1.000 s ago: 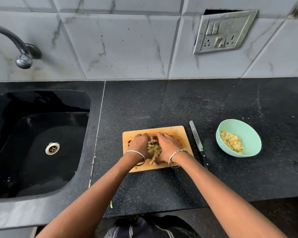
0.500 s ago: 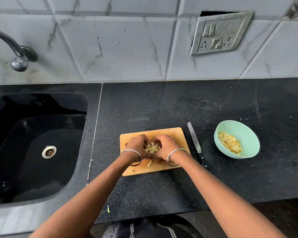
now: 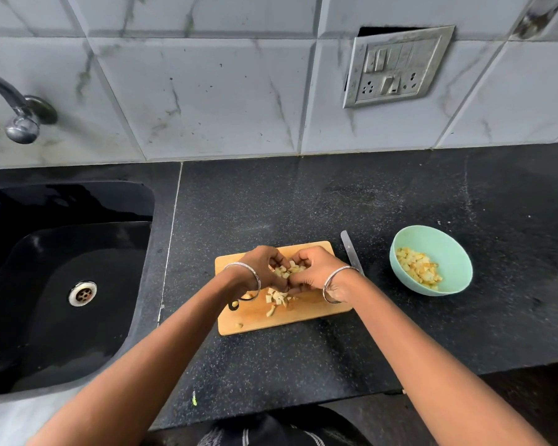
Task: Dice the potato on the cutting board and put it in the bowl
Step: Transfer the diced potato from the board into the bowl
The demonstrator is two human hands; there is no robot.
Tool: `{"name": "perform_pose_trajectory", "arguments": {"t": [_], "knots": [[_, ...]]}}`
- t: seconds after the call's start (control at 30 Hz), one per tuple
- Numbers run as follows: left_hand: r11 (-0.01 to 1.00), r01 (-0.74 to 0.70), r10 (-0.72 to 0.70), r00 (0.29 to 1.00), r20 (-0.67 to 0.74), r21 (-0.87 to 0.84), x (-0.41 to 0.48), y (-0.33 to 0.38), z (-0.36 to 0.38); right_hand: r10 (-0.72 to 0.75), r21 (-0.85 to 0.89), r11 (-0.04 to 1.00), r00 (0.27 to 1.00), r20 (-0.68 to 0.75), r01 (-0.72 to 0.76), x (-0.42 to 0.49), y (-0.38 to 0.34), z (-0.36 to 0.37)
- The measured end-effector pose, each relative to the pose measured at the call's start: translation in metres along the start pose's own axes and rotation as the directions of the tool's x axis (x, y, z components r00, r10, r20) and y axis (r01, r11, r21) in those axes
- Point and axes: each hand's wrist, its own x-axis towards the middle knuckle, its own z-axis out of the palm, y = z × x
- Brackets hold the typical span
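The step in hand looks to be the scoop. Both hands are cupped together over the middle of the cutting board (image 3: 313, 312). The left hand (image 3: 260, 268) and the right hand (image 3: 318, 268) curl toward each other and hold a heap of diced potato (image 3: 291, 270) between fingers and palms.

To do this well, the person should keep the lower edges of the two hands pressed together so that no gap opens underneath. The load should be raised only a little above the board and carried level to the bowl (image 3: 450, 247), which stands on the counter (image 3: 303, 201) well to the right of the board. The knife (image 3: 351, 249) lies just off the board's right edge, under that path, so the hands should pass above it rather than brush it. Tipping is best begun only once the hands are over the bowl's mouth, since the cubes are small and probably damp and slippery.

One handful will likely not take everything. Several loose cubes (image 3: 276, 299) lie on the board on the person's side of the hands, and a stray bit sits toward the board's near left corner. These would call for a second, smaller pass.

The potato is cut into small, uneven cubes, pale yellow with some browner faces. A heap of the same kind already lies in the bowl.
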Motion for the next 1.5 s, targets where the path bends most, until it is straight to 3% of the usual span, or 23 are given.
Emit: {"name": "perform_pose_trajectory", "arguments": {"t": [0.27,0.57,0.7,0.83,0.93,1.0,1.13,1.23,1.37,1.5], "knots": [[0.996,-0.052,0.062,0.989,0.135,-0.074,0.012,0.048,-0.003,0.021,0.107,0.994,0.997,-0.077,-0.013,-0.019,-0.007,-0.037],[0.953,-0.080,0.196,0.899,0.392,-0.293,0.054,0.154,0.055,0.066,0.247,0.969,0.960,-0.271,0.003,-0.073,0.016,-0.145],[0.967,-0.107,0.203,0.871,0.447,-0.229,0.077,0.194,0.090,0.148,0.238,0.969,0.923,-0.356,-0.063,-0.083,0.030,-0.187],[0.980,-0.198,0.172,0.892,0.418,0.019,0.098,0.215,0.124,0.230,0.154,0.971,0.876,-0.424,-0.181,-0.077,0.052,-0.211],[0.890,-0.317,0.198,0.916,0.348,0.329,0.107,0.222,0.138,0.224,-0.038,0.962,0.861,-0.457,-0.270,-0.065,0.069,-0.224],[0.846,-0.336,0.210,0.924,0.320,0.414,0.110,0.225,0.145,0.232,-0.117,0.942,0.862,-0.452,-0.315,-0.057,0.079,-0.234],[0.809,-0.332,0.261,0.942,0.209,0.486,0.109,0.229,0.143,0.234,-0.207,0.911,0.861,-0.451,-0.356,-0.063,0.060,-0.234],[0.750,-0.394,0.309,0.919,0.245,0.532,0.105,0.229,0.139,0.161,-0.317,0.872,0.830,-0.534,-0.373,-0.069,0.043,-0.230],[0.795,-0.428,0.383,0.904,0.191,0.430,0.099,0.218,0.134,-0.066,-0.540,0.711,0.722,-0.688,-0.450,-0.076,0.032,-0.221],[0.855,-0.436,0.434,0.898,0.073,0.282,0.088,0.201,0.108,-0.162,-0.544,0.771,0.724,-0.670,-0.332,-0.078,0.032,-0.210]]}}
